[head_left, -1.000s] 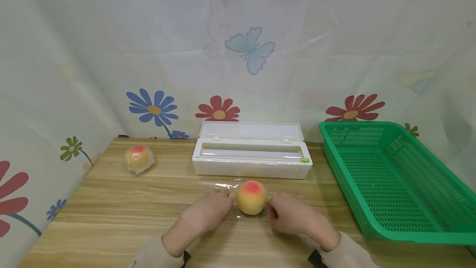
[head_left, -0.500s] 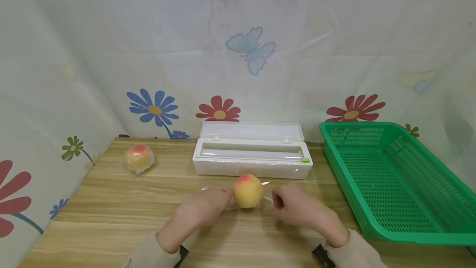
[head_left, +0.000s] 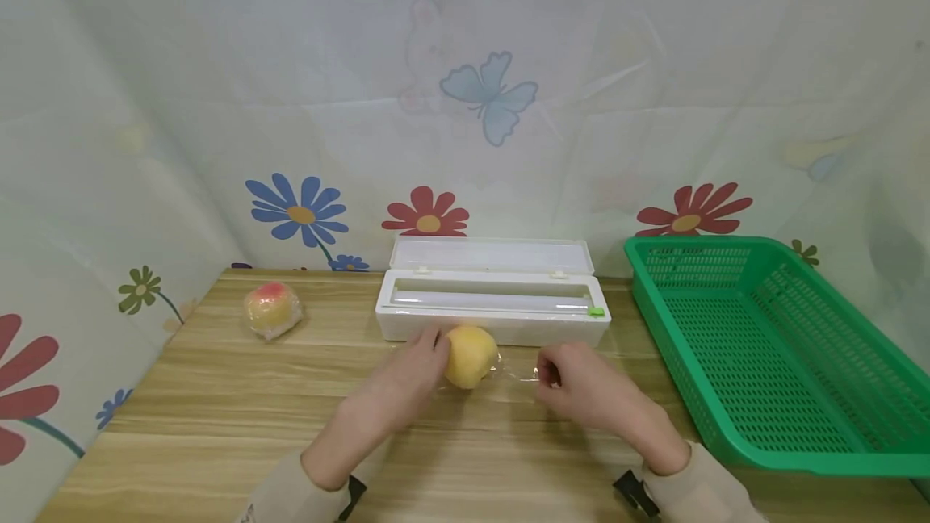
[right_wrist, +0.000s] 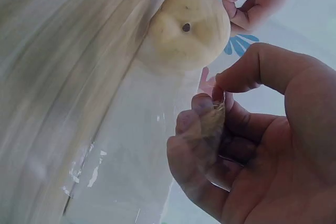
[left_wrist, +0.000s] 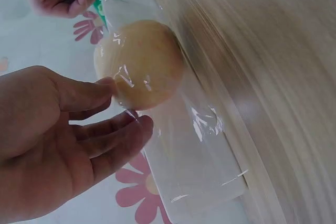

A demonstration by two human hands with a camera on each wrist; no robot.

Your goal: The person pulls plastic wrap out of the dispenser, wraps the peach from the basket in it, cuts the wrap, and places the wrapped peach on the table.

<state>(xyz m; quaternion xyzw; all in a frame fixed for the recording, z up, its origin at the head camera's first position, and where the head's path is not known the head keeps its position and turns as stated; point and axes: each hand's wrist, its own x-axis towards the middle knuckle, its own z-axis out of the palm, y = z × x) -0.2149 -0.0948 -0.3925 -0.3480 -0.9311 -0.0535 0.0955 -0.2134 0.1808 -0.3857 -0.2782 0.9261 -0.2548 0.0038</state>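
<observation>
Since the earlier frames the peach (head_left: 471, 356) has rolled away from the person, from mid-counter to right in front of the white wrap box (head_left: 492, 305); its red top is no longer showing and both hands have gone forward with it.

Left hand (head_left: 402, 388): fingers (left_wrist: 113, 136) fairly straight, relaxed, resting against the peach's left side. Wrist view shows the fingertips touching the film-covered fruit, not curled round it.

Right hand (head_left: 587, 394): fingers (right_wrist: 202, 124) curled, thumb and forefinger pinching a bunched edge of the clear film (right_wrist: 131, 150). The hand sits right of the peach, apart from it.

Peach: on the counter (head_left: 218, 394), approx. centre, lying on and partly covered by the film. Right wrist view shows the stem dimple facing the camera. The film stretches from the fruit toward the right hand; creases and glints are visible.

Wrap box: lid open, directly behind the peach, green tab at its right end. Contact between peach and box: cannot tell.

Other items: a second peach (head_left: 272, 309), already wrapped in film, rear left of the counter, well apart from the hands. Green basket (head_left: 763, 345) at the right side. Flower-and-butterfly printed sheet (head_left: 487, 95) as backdrop.
</observation>
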